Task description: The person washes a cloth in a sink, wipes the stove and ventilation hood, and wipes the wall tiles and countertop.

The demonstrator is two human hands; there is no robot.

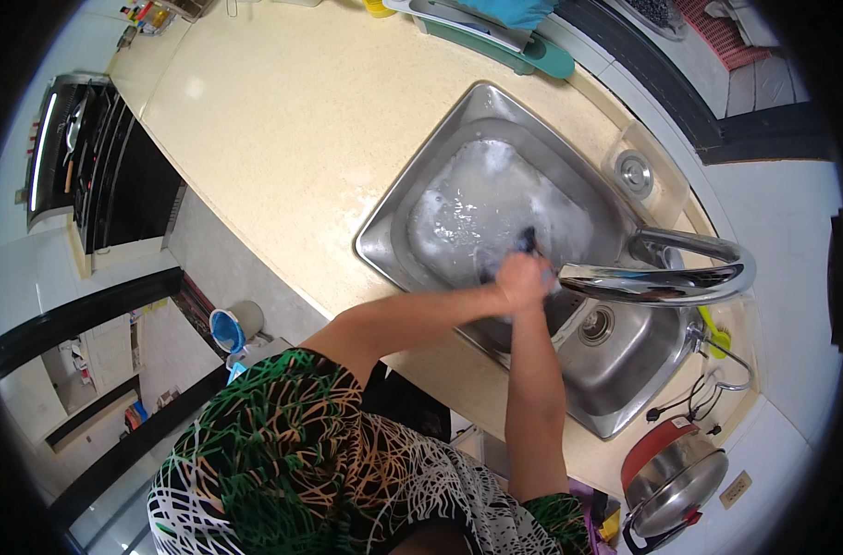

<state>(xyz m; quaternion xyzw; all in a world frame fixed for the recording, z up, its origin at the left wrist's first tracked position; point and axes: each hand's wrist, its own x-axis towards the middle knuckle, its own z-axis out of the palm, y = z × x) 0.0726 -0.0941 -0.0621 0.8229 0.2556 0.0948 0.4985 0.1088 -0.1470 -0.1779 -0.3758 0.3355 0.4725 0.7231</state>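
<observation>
My left hand and my right hand are pressed together over the near right side of the large stainless steel sink basin. Both are closed around a dark, bunched item, apparently cloth; its dark end sticks out beyond the fingers. Motion blur hides its full shape and where one hand ends and the other begins. Cloudy, sudsy water fills much of the basin below, with white foam along its edges. The chrome faucet reaches over from the right, its spout end close beside my right hand.
A smaller basin with a drain adjoins on the right. Past it are a lime-green brush, black cords and a lidded steel pot. A green rack stands at the back; a cooktop is far left.
</observation>
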